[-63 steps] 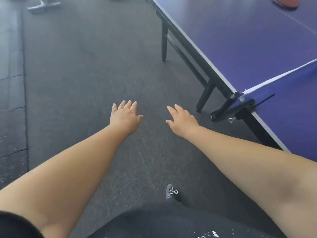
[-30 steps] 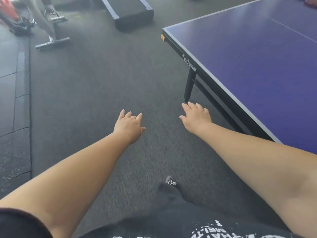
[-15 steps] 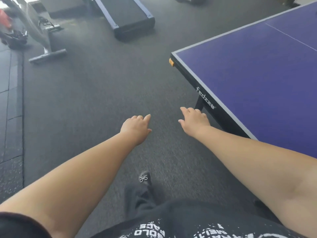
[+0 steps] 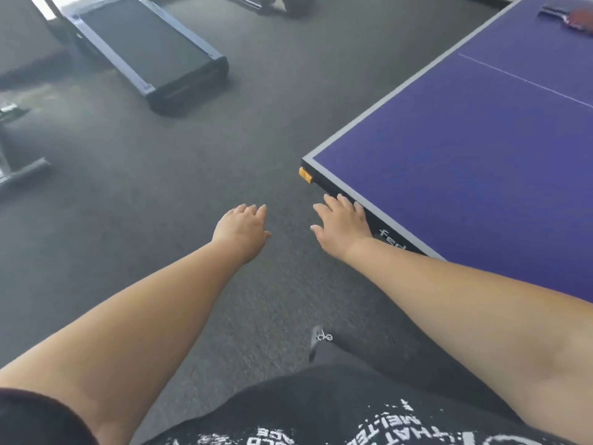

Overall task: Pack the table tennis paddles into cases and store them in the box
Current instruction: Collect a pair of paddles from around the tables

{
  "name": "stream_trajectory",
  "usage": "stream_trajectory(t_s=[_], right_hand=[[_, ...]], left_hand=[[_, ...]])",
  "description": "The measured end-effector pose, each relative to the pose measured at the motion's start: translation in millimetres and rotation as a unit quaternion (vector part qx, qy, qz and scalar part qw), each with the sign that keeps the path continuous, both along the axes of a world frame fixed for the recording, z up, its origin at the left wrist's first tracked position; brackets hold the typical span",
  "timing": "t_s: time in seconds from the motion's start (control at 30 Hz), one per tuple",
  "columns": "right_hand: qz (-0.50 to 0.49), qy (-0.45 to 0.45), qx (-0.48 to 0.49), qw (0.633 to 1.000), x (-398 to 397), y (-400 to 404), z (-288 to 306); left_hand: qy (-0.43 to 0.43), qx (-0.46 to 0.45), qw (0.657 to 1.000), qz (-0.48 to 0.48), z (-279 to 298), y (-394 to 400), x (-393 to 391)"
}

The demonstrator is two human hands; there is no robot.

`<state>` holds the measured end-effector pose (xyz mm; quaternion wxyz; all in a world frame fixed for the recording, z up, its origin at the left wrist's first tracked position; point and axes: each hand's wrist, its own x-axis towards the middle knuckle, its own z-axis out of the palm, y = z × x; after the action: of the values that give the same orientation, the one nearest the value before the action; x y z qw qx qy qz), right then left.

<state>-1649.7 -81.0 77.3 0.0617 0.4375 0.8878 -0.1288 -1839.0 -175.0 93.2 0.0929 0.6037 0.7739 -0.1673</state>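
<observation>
- left hand (image 4: pixel 242 228) empty, fingers loosely extended, above the floor (image 4: pixel 160 194).
- right hand (image 4: pixel 341 224) empty, fingers spread, beside the ping-pong table (image 4: pixel 465 162) corner.
- red paddle (image 4: pixel 574 17) at the table's far edge.

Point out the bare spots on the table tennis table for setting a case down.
Free: the purple table tennis table from its near corner to the white centre line. Taken: the far corner, where a paddle lies. Both hands are empty.

Matt purple table top (image 4: pixel 465 175) w/ grey edge, rough speckled dark floor (image 4: pixel 192 175), matt black treadmill belt (image 4: pixel 141 43)
</observation>
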Motion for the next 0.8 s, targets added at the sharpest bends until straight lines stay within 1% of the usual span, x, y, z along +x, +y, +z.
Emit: stream_trajectory(t_s=[0.1,0.2,0.3,0.37,0.43,0.47,0.53,0.6,0.67,0.8], right_hand=[[-0.019,-0.008,0.005,1.000,-24.0,52.7,-5.1],[-0.046,-0.014,0.000,0.999,-50.5,110.1,-9.3],[-0.059,-0.024,-0.004,0.998,-76.9,160.4,-8.3],[-0.055,-0.025,0.009,0.998,-96.2,188.5,-7.0],[-0.060,-0.023,0.004,0.998,-115.0,212.2,-5.4],[-0.061,-0.025,0.002,0.998,-121.9,220.0,-4.8],[-0.055,-0.033,-0.002,0.998,-138.6,237.5,-5.0],[-0.056,-0.042,-0.006,0.998,-156.9,258.5,-7.9],[-0.064,-0.053,-0.008,0.997,-175.9,281.4,-14.2],[-0.112,-0.080,-0.018,0.990,-213.9,328.6,-25.6]], left_hand=[[-0.009,0.002,1.000,-0.021,-7.1,59.2,-19.7],[0.032,0.005,0.997,-0.064,-13.1,105.8,-43.8],[0.036,0.003,0.996,-0.084,-7.5,145.6,-73.3],[0.016,0.009,0.997,-0.079,-5.0,170.9,-95.0],[-0.014,0.016,0.998,-0.053,-3.3,194.8,-117.7],[-0.015,0.019,0.999,-0.043,-4.3,202.9,-126.9],[0.004,0.005,0.999,-0.044,-6.9,221.7,-147.8],[0.033,-0.012,0.997,-0.065,-8.3,245.3,-171.0],[0.045,-0.004,0.996,-0.082,-10.6,274.0,-197.5],[0.059,0.004,0.992,-0.116,-11.4,336.1,-251.5]])
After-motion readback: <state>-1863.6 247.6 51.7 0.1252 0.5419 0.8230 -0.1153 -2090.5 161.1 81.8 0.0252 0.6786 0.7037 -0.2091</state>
